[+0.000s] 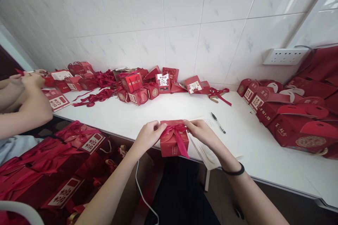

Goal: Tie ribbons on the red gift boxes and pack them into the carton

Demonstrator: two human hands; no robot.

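Note:
A small red gift box (169,147) with gold lettering sits at the table's front edge, straight ahead of me. A crimson ribbon (181,141) is tied across its top, with a tail hanging down the front face. My left hand (151,134) pinches the ribbon at the box's upper left. At the upper right, my right hand (198,130) has thumb and fingers closed on the ribbon by the bow. A black band circles my right wrist. Just right of the box lie sheets of paper (203,153), partly under my right hand, and a pen (218,123).
Several red boxes (134,88) and loose ribbons (96,96) lie along the wall. More boxes (303,130) crowd the right side. Filled red bags and boxes (60,161) stand below at left. Another person's arms (26,105) reach in from the left. A power strip (286,56) hangs on the wall.

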